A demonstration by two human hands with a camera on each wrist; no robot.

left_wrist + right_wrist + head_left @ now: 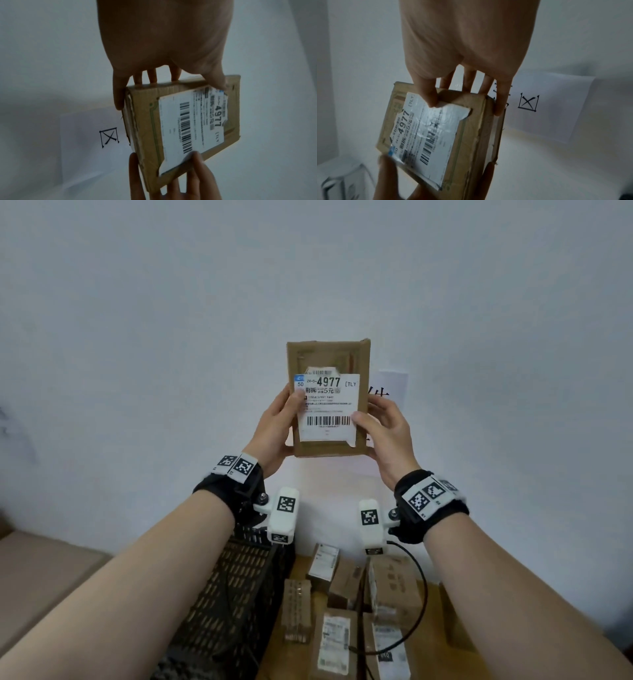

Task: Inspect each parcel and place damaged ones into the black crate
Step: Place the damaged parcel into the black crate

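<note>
A flat brown cardboard parcel (328, 361) with a white shipping label reading 4977 is held up in front of the wall, label towards me. My left hand (279, 428) grips its left edge, thumb on the label. My right hand (385, 433) grips its right edge, thumb near the barcode. In the left wrist view the parcel (147, 121) shows a worn, frayed side edge under my left hand (164, 56). In the right wrist view the parcel (471, 135) has a torn, wrinkled label below my right hand (464, 54). The black crate (236, 594) stands below my left forearm.
Several more cardboard parcels (342, 611) lie on the brown table (435, 628) right of the crate. A white paper sign (390, 385) with black characters is stuck on the wall behind the held parcel. A large cardboard box (41, 570) sits at the lower left.
</note>
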